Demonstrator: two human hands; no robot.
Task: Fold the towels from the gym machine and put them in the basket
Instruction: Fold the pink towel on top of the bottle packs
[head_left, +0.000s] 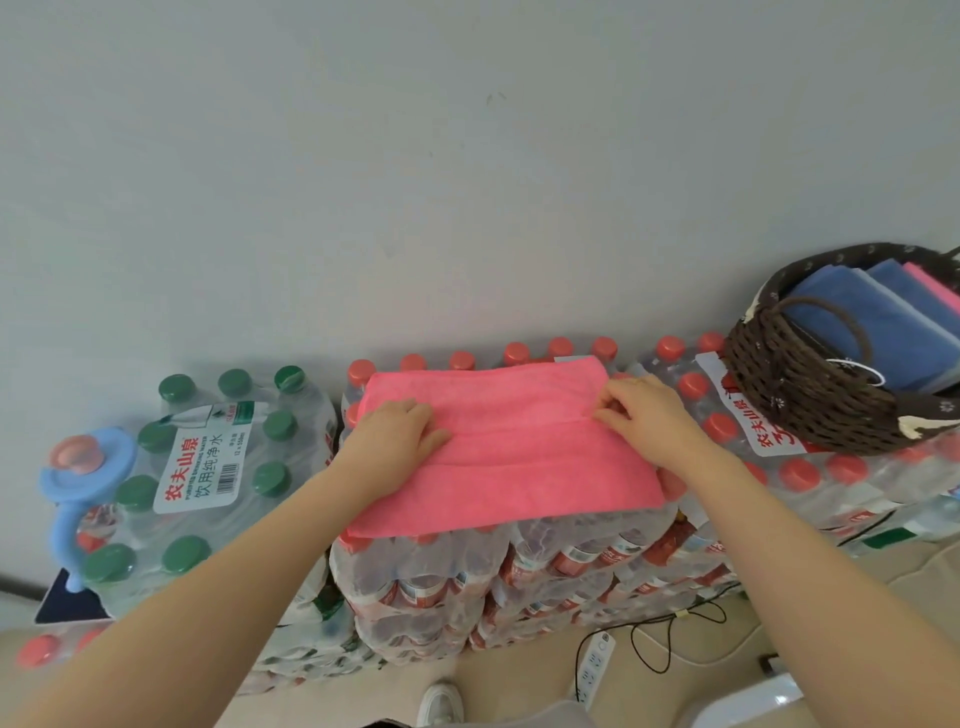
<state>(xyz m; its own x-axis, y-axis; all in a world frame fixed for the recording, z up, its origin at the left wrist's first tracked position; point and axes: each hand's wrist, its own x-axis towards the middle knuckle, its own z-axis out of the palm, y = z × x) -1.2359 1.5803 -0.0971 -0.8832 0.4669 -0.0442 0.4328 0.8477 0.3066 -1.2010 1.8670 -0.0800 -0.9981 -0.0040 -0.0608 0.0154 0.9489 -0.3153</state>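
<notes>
A pink towel (506, 452) lies spread, partly folded, on top of a stack of shrink-wrapped water bottle packs with red caps (519, 571), which stands against a pale wall (415, 182). Its near edge hangs just past the stack's front edge. The left hand (397, 436) rests on the towel's left end, fingers (431, 444) fairly straight and pressing the cloth flat. The right hand (641, 413) is at the towel's right end, toward the far corner; its fingers (605, 410) are curled and pinch a fold of the cloth. On the neighbouring pack to the right sits a dark woven basket (810, 405) holding folded blue towels (872, 332) and a pink one (935, 283). To the left stands a pack of green-capped bottles (208, 467), with a light blue cup (83, 467) at its left side. On the floor (519, 675) lie a white power strip (595, 665) and black cables (670, 634).
</notes>
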